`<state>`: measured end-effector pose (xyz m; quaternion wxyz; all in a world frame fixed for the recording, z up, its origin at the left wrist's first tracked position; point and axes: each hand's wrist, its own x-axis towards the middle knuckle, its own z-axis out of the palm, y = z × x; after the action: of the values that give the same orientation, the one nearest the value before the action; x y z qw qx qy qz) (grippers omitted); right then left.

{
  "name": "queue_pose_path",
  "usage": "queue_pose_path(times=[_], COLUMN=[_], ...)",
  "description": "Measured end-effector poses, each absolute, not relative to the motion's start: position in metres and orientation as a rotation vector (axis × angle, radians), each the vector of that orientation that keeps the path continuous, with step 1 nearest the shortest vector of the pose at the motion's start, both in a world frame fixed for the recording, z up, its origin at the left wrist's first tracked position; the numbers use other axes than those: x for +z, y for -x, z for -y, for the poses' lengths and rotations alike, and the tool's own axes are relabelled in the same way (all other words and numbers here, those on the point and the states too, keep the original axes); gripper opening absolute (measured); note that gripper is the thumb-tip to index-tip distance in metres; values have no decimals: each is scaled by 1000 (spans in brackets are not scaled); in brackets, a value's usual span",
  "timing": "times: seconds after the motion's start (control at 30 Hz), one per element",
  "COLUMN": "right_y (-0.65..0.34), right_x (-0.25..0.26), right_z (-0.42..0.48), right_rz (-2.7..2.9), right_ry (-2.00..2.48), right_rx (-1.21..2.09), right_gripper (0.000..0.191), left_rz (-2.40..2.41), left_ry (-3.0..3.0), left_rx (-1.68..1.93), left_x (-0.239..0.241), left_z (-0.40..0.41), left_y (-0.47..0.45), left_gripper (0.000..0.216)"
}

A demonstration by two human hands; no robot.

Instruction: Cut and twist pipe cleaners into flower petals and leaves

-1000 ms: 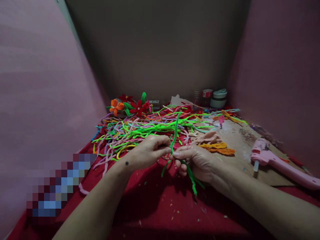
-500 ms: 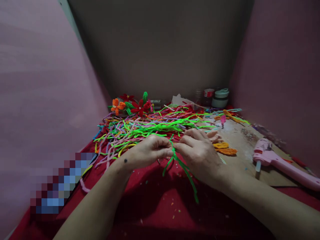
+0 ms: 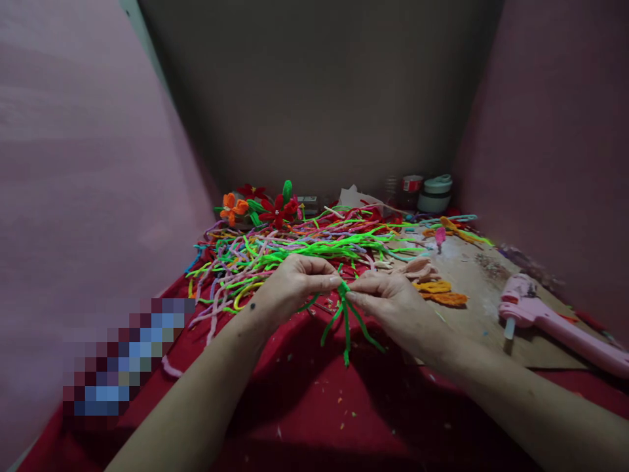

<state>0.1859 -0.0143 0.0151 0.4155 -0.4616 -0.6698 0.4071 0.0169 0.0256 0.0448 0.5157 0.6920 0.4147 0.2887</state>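
Observation:
My left hand (image 3: 295,283) and my right hand (image 3: 388,298) meet fingertip to fingertip over the red cloth (image 3: 314,400). Both pinch the same bundle of green pipe cleaners (image 3: 344,314) at its top. The bundle's loose ends hang down and splay below the pinch. Just behind my hands lies a big tangled heap of coloured pipe cleaners (image 3: 299,246), mostly bright green, pink and yellow.
Finished pipe-cleaner flowers (image 3: 265,206), red and orange, stand at the back left. Orange pieces (image 3: 439,293) and a pink glue gun (image 3: 550,324) lie on brown cardboard (image 3: 472,308) at the right. Small jars (image 3: 425,193) sit by the back wall. Pink walls close in both sides.
The long green end that stood up behind my hands is gone; the strands now hang below the pinch. My right hand turned over and drew back beside the left.

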Motion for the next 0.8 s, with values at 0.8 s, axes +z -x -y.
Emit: queue_pose_path(times=[0.8], right_y=[-183], right_x=[-7], right_z=[6], right_rz=[1170], right_ry=[945], right_rx=[1668], right_gripper=[21], left_rz=[-1128], left_ry=[-1932], left_rx=[1014], left_x=[29], left_z=[-13], left_y=[-38], left_gripper=[14])
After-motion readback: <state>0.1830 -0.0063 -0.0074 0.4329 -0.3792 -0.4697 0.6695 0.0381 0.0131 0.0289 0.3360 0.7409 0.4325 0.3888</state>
